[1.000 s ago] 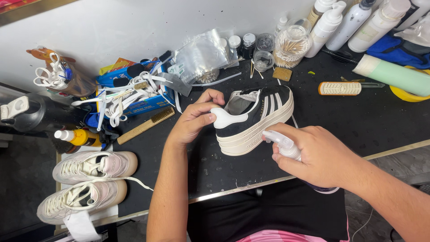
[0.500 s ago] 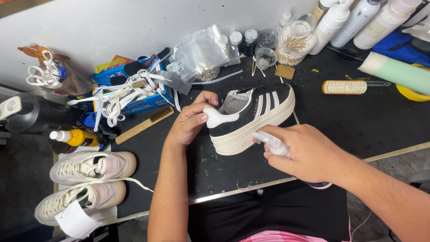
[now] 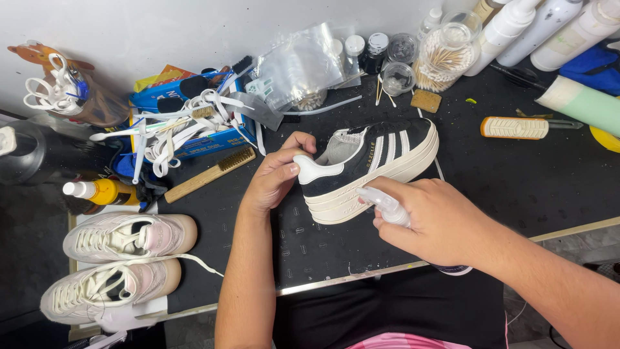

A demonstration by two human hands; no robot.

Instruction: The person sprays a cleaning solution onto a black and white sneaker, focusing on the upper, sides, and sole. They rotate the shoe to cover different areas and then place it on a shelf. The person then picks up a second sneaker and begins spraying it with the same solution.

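Sneaker (image 3: 371, 165), black with white stripes, tilted on the surface (image 3: 516, 187): my left hand (image 3: 274, 178) pinches its heel steady so my right hand (image 3: 439, 223), wrapped around a small spray bottle (image 3: 385, 205), aims at its sole.

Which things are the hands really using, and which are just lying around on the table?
In use:
- black striped shoe, heel held by the left hand
- small spray bottle, in the right hand

Lying about:
- pair of pale shoes
- wooden brush
- loose white laces
- jar of cotton swabs
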